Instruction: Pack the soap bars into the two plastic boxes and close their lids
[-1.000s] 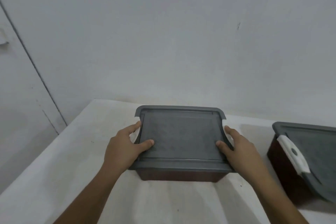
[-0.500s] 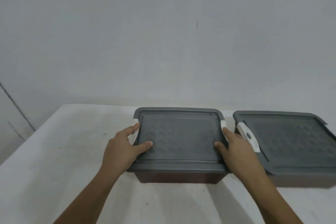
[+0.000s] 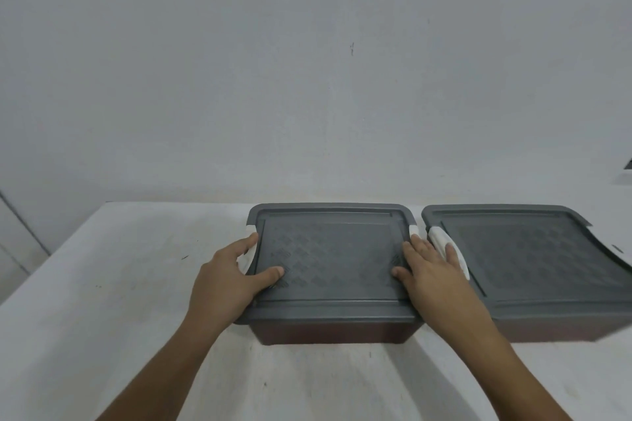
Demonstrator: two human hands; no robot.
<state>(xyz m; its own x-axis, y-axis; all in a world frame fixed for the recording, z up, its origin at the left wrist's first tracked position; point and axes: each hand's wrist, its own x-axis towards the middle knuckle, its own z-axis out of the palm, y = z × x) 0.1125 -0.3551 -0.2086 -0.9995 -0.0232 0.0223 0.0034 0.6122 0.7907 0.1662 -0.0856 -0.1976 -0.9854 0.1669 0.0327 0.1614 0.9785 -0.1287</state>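
White table (image 3: pixel 102 318), grey wall (image 3: pixel 307 79). Left box (image 3: pixel 328 263) lies crosswise between my hands: left hand (image 3: pixel 225 280) grips its left end, right hand (image 3: pixel 431 270) flat on its right edge, right box (image 3: pixel 533 260) just beside.

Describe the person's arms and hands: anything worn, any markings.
Nothing is worn that the head view shows. The left hand and right hand are ungloved, with no ring visible on the fingers that show. The left forearm and right forearm are bare down to the bottom edge of the picture: no sleeve, watch, bracelet or marking.
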